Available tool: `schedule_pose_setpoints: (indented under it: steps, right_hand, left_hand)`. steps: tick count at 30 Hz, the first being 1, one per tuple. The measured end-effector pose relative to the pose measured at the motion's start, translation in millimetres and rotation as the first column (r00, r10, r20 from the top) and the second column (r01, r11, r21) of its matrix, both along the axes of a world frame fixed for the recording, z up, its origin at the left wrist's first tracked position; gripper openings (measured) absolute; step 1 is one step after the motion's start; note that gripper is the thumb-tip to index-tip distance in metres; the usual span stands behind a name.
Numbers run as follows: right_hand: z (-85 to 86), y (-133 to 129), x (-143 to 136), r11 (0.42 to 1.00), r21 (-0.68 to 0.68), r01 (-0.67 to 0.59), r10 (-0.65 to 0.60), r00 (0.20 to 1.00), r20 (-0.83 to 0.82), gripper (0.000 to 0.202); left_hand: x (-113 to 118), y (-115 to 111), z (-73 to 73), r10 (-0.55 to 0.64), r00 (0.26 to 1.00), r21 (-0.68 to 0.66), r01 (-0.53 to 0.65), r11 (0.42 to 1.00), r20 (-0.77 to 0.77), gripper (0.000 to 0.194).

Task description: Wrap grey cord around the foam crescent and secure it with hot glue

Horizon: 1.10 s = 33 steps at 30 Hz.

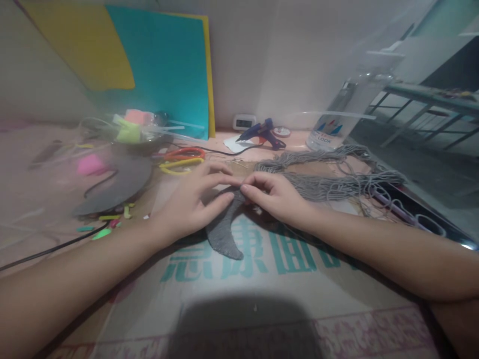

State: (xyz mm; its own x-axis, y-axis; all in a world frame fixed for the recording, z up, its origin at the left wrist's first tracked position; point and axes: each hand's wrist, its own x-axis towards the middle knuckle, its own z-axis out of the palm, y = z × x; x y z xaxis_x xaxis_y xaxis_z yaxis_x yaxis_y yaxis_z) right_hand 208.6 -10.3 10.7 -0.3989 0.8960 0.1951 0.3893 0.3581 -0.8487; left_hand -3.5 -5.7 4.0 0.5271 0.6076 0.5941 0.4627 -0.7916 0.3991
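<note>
A grey crescent-shaped piece (pixel 224 232) with a yarn-like surface lies over the printed cardboard sheet (pixel 209 304) in the middle. My left hand (pixel 196 199) holds its upper left side, the thumb on top and the fingers arched over the far edge. At the upper tip, my right hand (pixel 271 194) pinches with thumb and index finger together. The fingertips of both hands nearly meet there. Behind and to the right of my right hand lies a loose bundle of grey yarn (pixel 329 184).
A blue glue gun (pixel 258 130), a small white digital device (pixel 244 121) and a clear pump bottle (pixel 333 119) stand at the back. Orange-handled scissors (pixel 184 153), a larger grey curved piece (pixel 119 184) and colourful scraps (pixel 112 223) lie left. A black cable (pixel 56 248) crosses the left side.
</note>
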Motion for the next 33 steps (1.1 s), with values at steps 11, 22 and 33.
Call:
schedule_pose_setpoints:
  steps: [11,22,33]
  right_hand:
    - [1.5,-2,-2,0.983,-0.181,-0.024,0.004,0.994,-0.106,0.022]
    - [-9.2,15,2,0.913,-0.406,-0.048,-0.111,0.926,-0.36,0.027]
    - [-0.4,4,2,0.998,-0.058,0.017,-0.016,1.0,0.011,0.042]
  left_hand:
    - [-5,4,-4.8,0.036,0.996,0.214,-0.017,0.977,-0.083,0.017]
    - [1,10,-6.3,0.035,0.98,0.236,0.012,0.972,-0.197,0.039]
    - [-7,-1,-1.2,-0.069,0.995,0.156,0.081,0.984,-0.077,0.024]
